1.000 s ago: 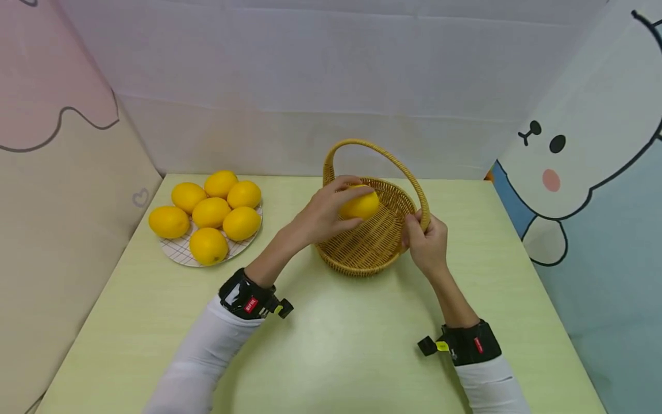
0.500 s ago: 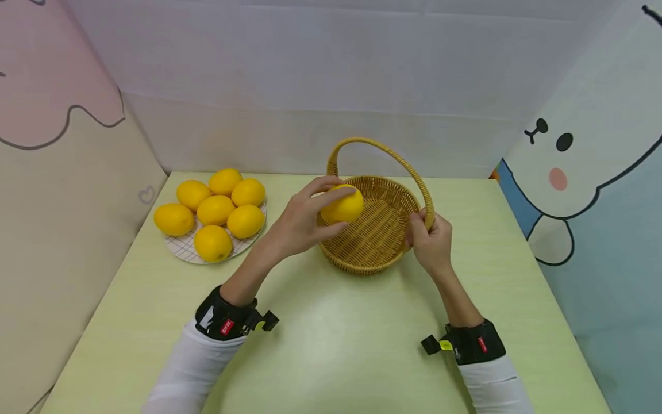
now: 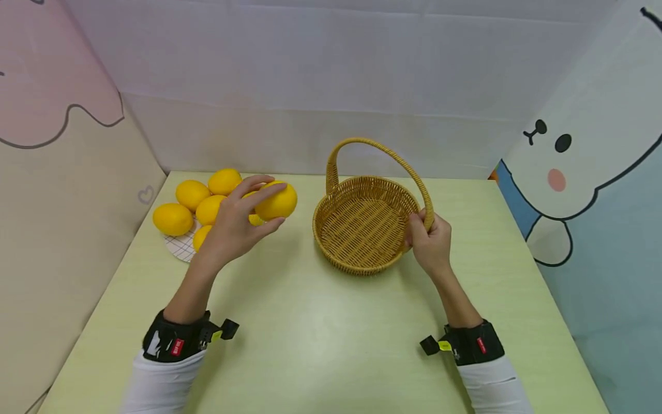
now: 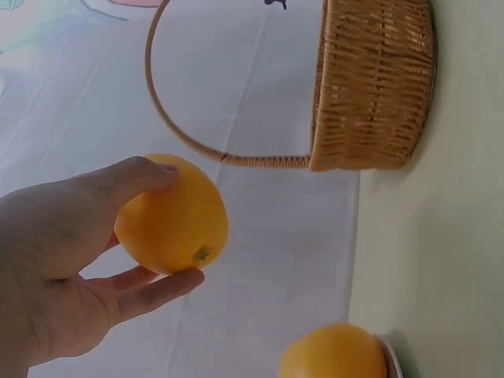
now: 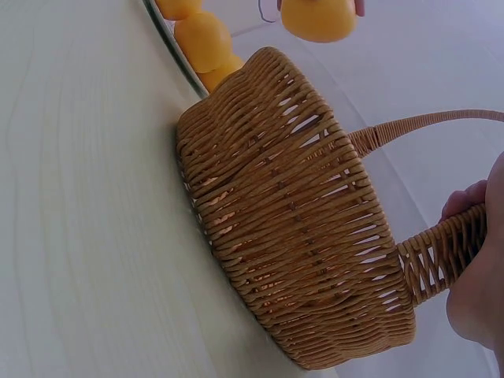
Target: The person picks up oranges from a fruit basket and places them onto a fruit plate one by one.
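My left hand holds a yellow lemon between thumb and fingers, raised above the table between plate and basket. In the left wrist view the lemon shows a small green stem star at its lower end. The round wicker basket stands on the table to the right, its woven floor showing. My right hand grips the base of its arched handle at the right side. Several more lemons lie on a white checked plate, partly hidden behind my left hand.
The pale green table ends at a white cloth backdrop close behind plate and basket. Cartoon-printed panels rise along both sides. A black camera strap circles each wrist.
My left hand has moved left with the lemon, from over the basket to beside the plate, now covering part of it. My right hand stays on the handle.
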The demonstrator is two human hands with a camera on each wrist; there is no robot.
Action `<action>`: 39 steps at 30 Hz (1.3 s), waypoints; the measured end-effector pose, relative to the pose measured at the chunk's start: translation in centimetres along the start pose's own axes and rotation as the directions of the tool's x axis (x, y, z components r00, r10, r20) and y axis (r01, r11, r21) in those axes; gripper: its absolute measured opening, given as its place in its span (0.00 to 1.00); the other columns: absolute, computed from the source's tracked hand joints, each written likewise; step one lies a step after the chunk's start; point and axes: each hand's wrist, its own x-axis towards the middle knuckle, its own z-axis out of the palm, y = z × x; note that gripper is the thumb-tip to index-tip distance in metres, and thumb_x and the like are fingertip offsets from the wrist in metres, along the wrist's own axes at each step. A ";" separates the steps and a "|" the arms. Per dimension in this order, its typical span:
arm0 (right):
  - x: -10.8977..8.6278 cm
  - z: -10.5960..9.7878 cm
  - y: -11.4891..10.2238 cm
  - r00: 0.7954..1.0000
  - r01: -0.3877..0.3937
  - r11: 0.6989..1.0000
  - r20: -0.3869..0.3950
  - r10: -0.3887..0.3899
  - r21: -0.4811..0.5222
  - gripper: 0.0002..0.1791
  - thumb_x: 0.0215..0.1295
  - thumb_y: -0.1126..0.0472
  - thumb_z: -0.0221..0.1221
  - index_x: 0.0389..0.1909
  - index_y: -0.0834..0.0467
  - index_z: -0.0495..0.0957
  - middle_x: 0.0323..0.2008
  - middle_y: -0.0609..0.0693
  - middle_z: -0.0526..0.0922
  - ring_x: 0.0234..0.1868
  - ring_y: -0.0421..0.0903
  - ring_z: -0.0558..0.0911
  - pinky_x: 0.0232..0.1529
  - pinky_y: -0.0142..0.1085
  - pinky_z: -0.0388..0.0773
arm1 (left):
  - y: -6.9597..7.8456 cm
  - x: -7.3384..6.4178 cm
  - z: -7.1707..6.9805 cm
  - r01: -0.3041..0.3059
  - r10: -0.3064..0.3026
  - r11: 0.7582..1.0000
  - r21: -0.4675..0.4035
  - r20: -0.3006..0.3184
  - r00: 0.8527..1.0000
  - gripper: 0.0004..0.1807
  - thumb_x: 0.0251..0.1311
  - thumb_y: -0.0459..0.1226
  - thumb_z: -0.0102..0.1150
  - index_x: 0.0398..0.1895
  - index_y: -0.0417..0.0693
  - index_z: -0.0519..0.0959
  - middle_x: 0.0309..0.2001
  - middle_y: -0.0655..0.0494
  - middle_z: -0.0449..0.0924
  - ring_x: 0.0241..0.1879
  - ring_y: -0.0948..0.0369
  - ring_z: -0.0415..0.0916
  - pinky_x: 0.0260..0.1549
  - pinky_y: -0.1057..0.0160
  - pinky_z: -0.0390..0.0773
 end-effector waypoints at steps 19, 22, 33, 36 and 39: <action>0.0 0.1 0.2 1.000 -0.003 1.000 0.004 0.003 -0.001 0.22 0.85 0.70 0.51 0.24 0.72 0.66 0.13 0.43 0.74 0.12 0.47 0.73 0.14 0.27 0.70 | -6.4 -6.9 -8.0 0.192 -0.168 0.966 0.172 -0.148 0.975 0.35 0.57 0.26 0.84 0.71 0.42 0.86 0.70 0.34 0.77 0.58 0.34 0.80 0.40 0.90 0.64; 0.0 0.0 0.1 1.000 -0.004 1.000 0.004 0.004 -0.004 0.23 0.85 0.70 0.51 0.23 0.71 0.67 0.13 0.44 0.74 0.12 0.47 0.73 0.14 0.28 0.71 | -7.4 -7.8 -8.9 0.207 -0.178 0.959 0.196 -0.157 0.972 0.36 0.55 0.25 0.85 0.70 0.41 0.86 0.68 0.34 0.78 0.56 0.35 0.80 0.39 0.91 0.63; 0.2 0.0 0.1 1.000 0.001 1.000 -0.003 -0.001 -0.011 0.23 0.85 0.71 0.51 0.22 0.71 0.66 0.13 0.43 0.74 0.12 0.45 0.72 0.14 0.29 0.70 | -10.0 -10.4 -9.9 0.244 -0.213 0.943 0.227 -0.154 0.965 0.35 0.53 0.22 0.85 0.67 0.34 0.86 0.67 0.27 0.77 0.53 0.27 0.79 0.34 0.92 0.62; 0.2 0.1 0.1 1.000 0.000 1.000 -0.003 -0.001 -0.015 0.23 0.85 0.71 0.51 0.22 0.71 0.66 0.13 0.43 0.73 0.12 0.46 0.72 0.14 0.27 0.70 | -10.7 -10.6 -9.7 0.251 -0.224 0.937 0.243 -0.135 0.965 0.35 0.53 0.23 0.85 0.67 0.34 0.85 0.67 0.26 0.77 0.53 0.26 0.78 0.33 0.91 0.61; 0.1 0.1 0.2 1.000 0.001 1.000 -0.003 -0.001 -0.020 0.23 0.84 0.71 0.51 0.22 0.71 0.66 0.13 0.43 0.73 0.12 0.46 0.72 0.14 0.27 0.70 | -11.2 -10.6 -9.4 0.262 -0.240 0.929 0.260 -0.114 0.964 0.34 0.54 0.25 0.84 0.68 0.34 0.85 0.68 0.25 0.76 0.57 0.25 0.76 0.39 0.81 0.71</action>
